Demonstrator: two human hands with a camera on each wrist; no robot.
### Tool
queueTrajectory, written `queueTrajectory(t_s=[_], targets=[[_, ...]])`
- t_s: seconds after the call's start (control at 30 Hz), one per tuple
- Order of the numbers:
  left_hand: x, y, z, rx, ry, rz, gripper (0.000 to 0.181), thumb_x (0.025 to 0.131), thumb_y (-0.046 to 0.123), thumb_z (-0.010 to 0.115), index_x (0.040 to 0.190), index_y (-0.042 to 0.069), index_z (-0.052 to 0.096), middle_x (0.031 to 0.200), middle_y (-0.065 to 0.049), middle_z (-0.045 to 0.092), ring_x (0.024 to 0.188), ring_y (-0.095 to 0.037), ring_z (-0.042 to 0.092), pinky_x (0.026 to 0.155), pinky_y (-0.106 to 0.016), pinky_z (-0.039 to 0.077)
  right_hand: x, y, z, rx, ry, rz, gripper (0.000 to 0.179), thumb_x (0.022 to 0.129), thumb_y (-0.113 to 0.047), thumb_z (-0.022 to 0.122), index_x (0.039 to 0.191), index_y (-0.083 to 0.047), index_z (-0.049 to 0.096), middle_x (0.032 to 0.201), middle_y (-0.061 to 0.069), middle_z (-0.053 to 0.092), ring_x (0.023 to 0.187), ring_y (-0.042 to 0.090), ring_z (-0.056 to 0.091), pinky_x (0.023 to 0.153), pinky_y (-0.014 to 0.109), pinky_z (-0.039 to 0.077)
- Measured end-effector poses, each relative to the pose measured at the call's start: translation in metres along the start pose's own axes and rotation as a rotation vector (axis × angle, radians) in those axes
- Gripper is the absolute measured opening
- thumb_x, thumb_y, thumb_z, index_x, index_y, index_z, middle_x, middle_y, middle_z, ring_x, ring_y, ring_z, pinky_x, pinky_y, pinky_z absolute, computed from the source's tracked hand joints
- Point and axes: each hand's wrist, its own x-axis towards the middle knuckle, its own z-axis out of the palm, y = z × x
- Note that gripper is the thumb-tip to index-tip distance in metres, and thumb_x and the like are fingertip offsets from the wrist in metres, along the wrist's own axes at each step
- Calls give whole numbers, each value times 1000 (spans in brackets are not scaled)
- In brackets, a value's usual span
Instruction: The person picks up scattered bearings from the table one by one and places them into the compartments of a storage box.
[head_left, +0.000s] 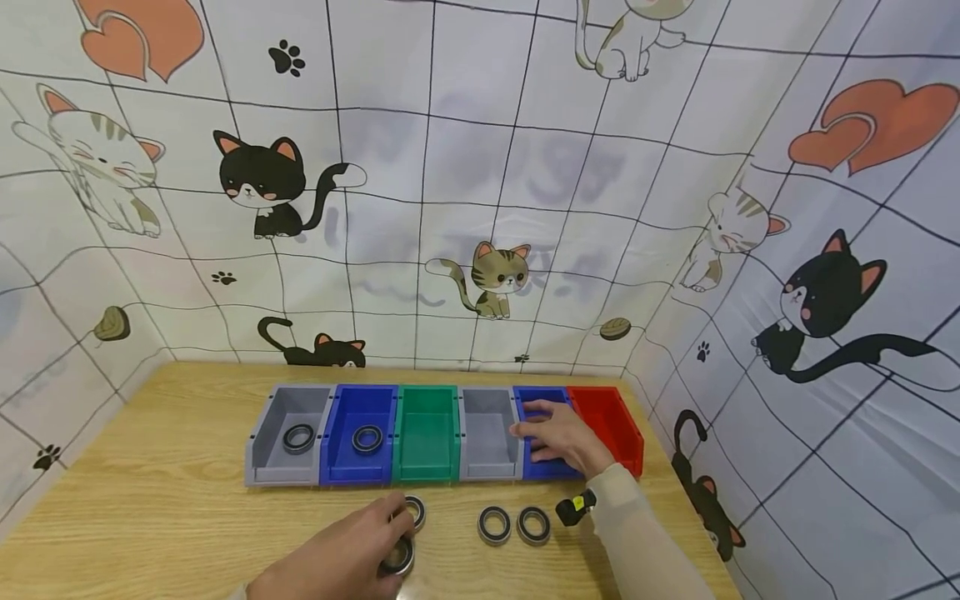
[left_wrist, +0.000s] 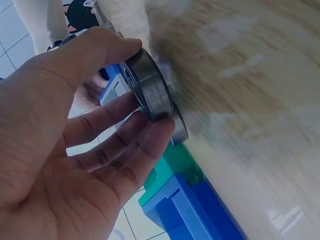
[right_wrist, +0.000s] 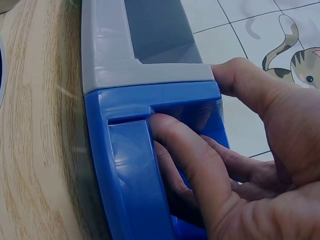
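My left hand (head_left: 348,546) pinches a ball bearing (left_wrist: 150,85) between its thumb and fingertips, low over the table. A second bearing (head_left: 416,510) lies just beyond it, partly behind the fingers. My right hand (head_left: 558,433) reaches into the right-hand blue bin (right_wrist: 130,165). One finger lies over the wall shared with the grey bin (right_wrist: 107,45), while the others bend loosely down inside the blue one. No bearing shows between these fingers; the bin's floor is largely hidden by the hand.
Two bearings, one (head_left: 494,526) beside another (head_left: 534,526), lie before the bins. The left grey bin (head_left: 262,475) and left blue bin (head_left: 356,473) each hold one bearing. A green bin (head_left: 427,425) and red bin (head_left: 611,417) complete the row, with a patterned cloth wall (head_left: 390,275) behind.
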Motion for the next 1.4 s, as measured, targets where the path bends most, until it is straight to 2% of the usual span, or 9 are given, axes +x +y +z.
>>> queueTrajectory(t_s=[0.17,0.37,0.47,0.6,0.83,0.9,1.23,1.4], targets=[[-3,2,-4,-3,46,15,53,95,33,98,139,15,74,133,1,67,109,-2,61,90,-23,67,0,-2,2,2,-5,-4,83,101,-22,95,171,-4,55,162,30,68,104,28,84,76,37,74],[-1,5,-10,-27,90,24,40,97,32,95,131,17,79,123,5,68,102,0,60,87,-23,67,1,-2,2,1,2,-4,83,101,-22,95,171,-4,55,161,30,69,104,27,84,75,37,74],[1,6,-13,0,109,18,38,98,31,94,129,18,78,124,5,68,103,-1,60,90,-25,68,2,-2,3,5,6,0,82,101,-22,95,171,-5,55,161,29,69,106,28,83,75,36,74],[7,6,-16,65,166,39,39,95,29,97,125,16,77,122,4,69,103,-2,61,90,-26,69,2,-1,3,5,4,6,83,101,-22,95,171,-5,55,163,29,67,111,31,81,75,36,74],[17,6,-23,167,312,131,40,89,23,100,118,13,75,112,3,68,103,-10,66,84,-27,66,1,-1,2,2,-5,-2,83,101,-22,95,172,-5,55,165,31,64,115,33,80,76,37,74],[20,6,-25,185,338,144,40,89,23,101,117,13,74,112,3,68,104,-12,67,84,-27,66,0,-1,2,4,-6,-3,84,101,-22,95,172,-4,54,165,31,64,114,32,81,76,38,74],[34,5,-37,147,350,125,35,91,15,96,119,11,75,114,1,67,101,-10,61,80,-26,60,-3,0,0,-15,-4,-4,86,101,-24,95,172,-3,53,164,31,65,111,31,81,79,39,75],[44,-2,-39,173,394,114,36,90,12,96,120,10,75,114,-1,67,102,-14,62,80,-27,62,-1,0,0,-17,-3,-6,86,101,-24,95,172,-3,53,164,31,66,111,32,81,80,39,75]])
